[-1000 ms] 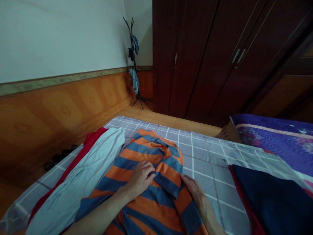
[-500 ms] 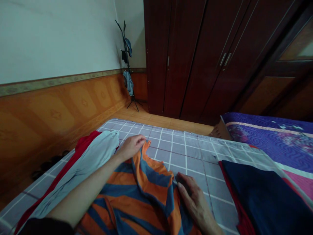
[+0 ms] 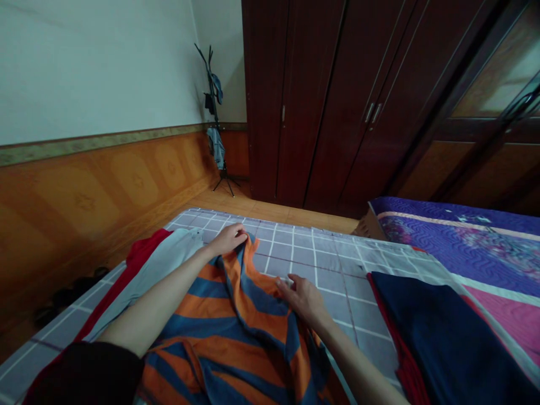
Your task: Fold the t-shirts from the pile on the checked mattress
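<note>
An orange and blue striped shirt (image 3: 228,332) lies spread and wrinkled on the grey checked bed sheet (image 3: 333,264). At the shirt's upper left corner, my left hand (image 3: 230,238) is closed, pinching the fabric. My right hand (image 3: 302,298) is at the upper right edge of the shirt, with thumb and fingers on the orange fabric; it looks closed on that edge. The lower part of the shirt runs out of the frame at the bottom.
Pale blue (image 3: 169,264) and red garments (image 3: 145,250) lie on the left. Dark blue folded cloth (image 3: 447,320) rests over red cloth on the right. Beyond are a coat stand (image 3: 215,112), a dark wardrobe (image 3: 312,101) and a purple bed cover (image 3: 455,236).
My right hand has moved up and left from the shirt's right side to its upper edge and closed there. My left hand keeps its pinch. The camera view has shifted slightly.
</note>
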Motion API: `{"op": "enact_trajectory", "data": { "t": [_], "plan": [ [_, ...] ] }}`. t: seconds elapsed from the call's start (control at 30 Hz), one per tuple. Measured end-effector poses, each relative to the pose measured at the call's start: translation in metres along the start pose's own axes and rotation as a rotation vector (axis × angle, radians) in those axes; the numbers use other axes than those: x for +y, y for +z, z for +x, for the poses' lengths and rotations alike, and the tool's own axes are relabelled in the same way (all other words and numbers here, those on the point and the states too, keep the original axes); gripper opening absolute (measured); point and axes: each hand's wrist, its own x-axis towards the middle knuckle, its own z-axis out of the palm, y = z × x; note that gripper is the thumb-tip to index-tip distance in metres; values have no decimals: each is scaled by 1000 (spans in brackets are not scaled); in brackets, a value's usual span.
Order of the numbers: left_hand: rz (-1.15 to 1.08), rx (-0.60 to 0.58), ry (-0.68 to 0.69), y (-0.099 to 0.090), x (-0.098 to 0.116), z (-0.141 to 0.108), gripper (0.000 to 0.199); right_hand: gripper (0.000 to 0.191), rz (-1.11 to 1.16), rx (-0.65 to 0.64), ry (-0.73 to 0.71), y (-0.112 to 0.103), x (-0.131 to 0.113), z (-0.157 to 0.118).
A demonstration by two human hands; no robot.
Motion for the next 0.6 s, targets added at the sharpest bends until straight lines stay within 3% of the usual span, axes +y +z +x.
{"op": "enact_trajectory", "data": {
  "t": [0.13,0.2,0.27,0.33,0.4,0.47,0.53,0.6],
  "plan": [
    [-147,148,42,-48,43,-22,19,20,38,-17,-3,12,-2,6],
    [-273,200,88,-74,63,-38,18,21,121,-23,-48,9,-2,2],
    [-308,233,112,-99,78,-54,18,28,216,11,-88,-10,0,-6],
    [-259,233,101,-120,88,-69,18,37,331,97,-100,-46,2,-22],
    [-211,141,67,-136,95,-82,21,37,561,261,-98,-92,2,-45],
    [-164,-99,35,-143,97,-91,24,35,729,436,-66,-134,1,-72],
    [-79,-382,42,-138,91,-95,26,37,647,592,-36,-162,-2,-94],
    [12,-526,109,-122,79,-91,24,35,462,675,-37,-173,-1,-102]
  ]
}}
